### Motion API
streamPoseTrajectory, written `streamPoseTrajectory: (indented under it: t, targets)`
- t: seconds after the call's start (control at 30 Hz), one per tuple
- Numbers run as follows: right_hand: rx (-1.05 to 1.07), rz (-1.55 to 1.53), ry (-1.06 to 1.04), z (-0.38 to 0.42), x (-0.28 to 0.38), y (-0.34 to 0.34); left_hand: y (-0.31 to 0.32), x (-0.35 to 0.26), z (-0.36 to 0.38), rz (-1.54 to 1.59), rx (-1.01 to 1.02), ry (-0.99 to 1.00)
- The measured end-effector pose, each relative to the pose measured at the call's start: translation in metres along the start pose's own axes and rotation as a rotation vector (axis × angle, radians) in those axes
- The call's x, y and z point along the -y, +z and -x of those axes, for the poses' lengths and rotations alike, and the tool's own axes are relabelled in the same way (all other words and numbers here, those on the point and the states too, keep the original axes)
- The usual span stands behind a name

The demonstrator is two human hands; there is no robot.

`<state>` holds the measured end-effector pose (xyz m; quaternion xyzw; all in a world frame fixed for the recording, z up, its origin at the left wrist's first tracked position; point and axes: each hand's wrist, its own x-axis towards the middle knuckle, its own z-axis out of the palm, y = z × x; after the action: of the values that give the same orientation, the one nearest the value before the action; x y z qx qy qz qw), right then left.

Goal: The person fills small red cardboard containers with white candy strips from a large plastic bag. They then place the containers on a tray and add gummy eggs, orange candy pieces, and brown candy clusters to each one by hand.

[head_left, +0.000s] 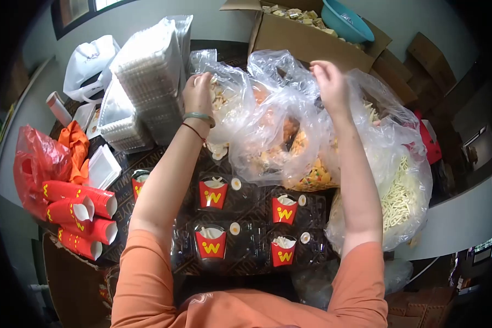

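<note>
**Between two raised hands, a clear bag of colourful pieces**

Across the counter [212, 163], the clear bag [313, 176] lies toward the person from both hands, nearer the right hand [331, 86]. That hand's fingers are bent, nearly closed; the left hand [197, 93] is curled beside other clear film. Whether either grips plastic, I cannot tell. The bag's long axis slants, its filled end pointing toward the person and slightly right.
</note>
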<state>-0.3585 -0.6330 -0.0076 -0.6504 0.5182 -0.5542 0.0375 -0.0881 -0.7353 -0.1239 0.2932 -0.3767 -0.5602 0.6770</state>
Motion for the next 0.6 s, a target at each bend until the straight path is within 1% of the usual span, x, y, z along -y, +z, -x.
streamPoseTrajectory:
  t: [0.03,0.07,0.1,0.13,0.17,0.2,0.23,0.27,0.3,0.33,0.37,0.4,0.43,0.47,0.5,0.53,0.57,0.6]
  targets:
    - [0.137,-0.2,0.149,-0.021,-0.034,0.003,0.003,0.012,-0.011,-0.196,-0.119,0.062]
    - [0.215,-0.24,0.244,-0.037,-0.064,0.012,0.004,0.021,-0.02,-0.392,-0.242,0.124]
    - [0.296,-0.28,0.334,-0.05,-0.086,0.023,0.001,0.028,-0.027,-0.554,-0.306,0.114]
    - [0.389,-0.181,0.427,-0.058,-0.096,0.033,0.003,0.03,-0.027,-0.615,-0.305,0.126]
    - [0.44,-0.159,0.463,-0.065,-0.112,0.047,0.004,0.032,-0.025,-0.676,-0.305,0.141]
    - [0.438,-0.218,0.492,-0.068,-0.133,0.063,0.005,0.028,-0.02,-0.851,-0.276,0.115]
    - [0.487,-0.203,0.603,-0.076,-0.164,0.081,-0.009,0.048,-0.038,-0.851,-0.273,0.127]
    - [0.653,0.269,0.403,-0.076,-0.169,0.09,-0.036,0.085,-0.062,-0.827,-0.191,0.036]
    - [0.715,0.305,0.405,-0.073,-0.179,0.101,-0.051,0.107,-0.077,-0.803,-0.109,-0.059]
    - [0.78,0.342,0.409,-0.067,-0.178,0.108,-0.047,0.111,-0.076,-0.807,-0.103,-0.059]
    - [0.779,0.409,0.439,-0.061,-0.176,0.112,-0.045,0.115,-0.071,-0.706,-0.052,-0.253]
    - [0.774,0.41,0.445,-0.058,-0.206,0.115,-0.043,0.116,-0.063,-0.599,0.0,-0.448]
    - [0.662,-0.089,0.385,-0.046,-0.264,0.121,-0.039,0.098,-0.049,-0.56,0.14,-0.459]
    - [0.519,-0.575,0.309,-0.031,-0.315,0.128,-0.036,0.092,-0.045,-0.562,0.15,-0.468]
    - [0.512,-0.572,0.319,-0.007,-0.351,0.139,-0.035,0.088,-0.042,-0.534,0.163,-0.457]
    - [0.489,-0.403,0.369,0.019,-0.377,0.155,-0.034,0.084,-0.038,-0.504,0.173,-0.441]
    - [0.467,-0.234,0.413,0.032,-0.387,0.168,-0.033,0.079,-0.032,-0.434,0.157,-0.395]
    - [0.466,-0.23,0.416,0.018,-0.328,0.176,-0.028,0.071,-0.025,-0.432,0.16,-0.398]
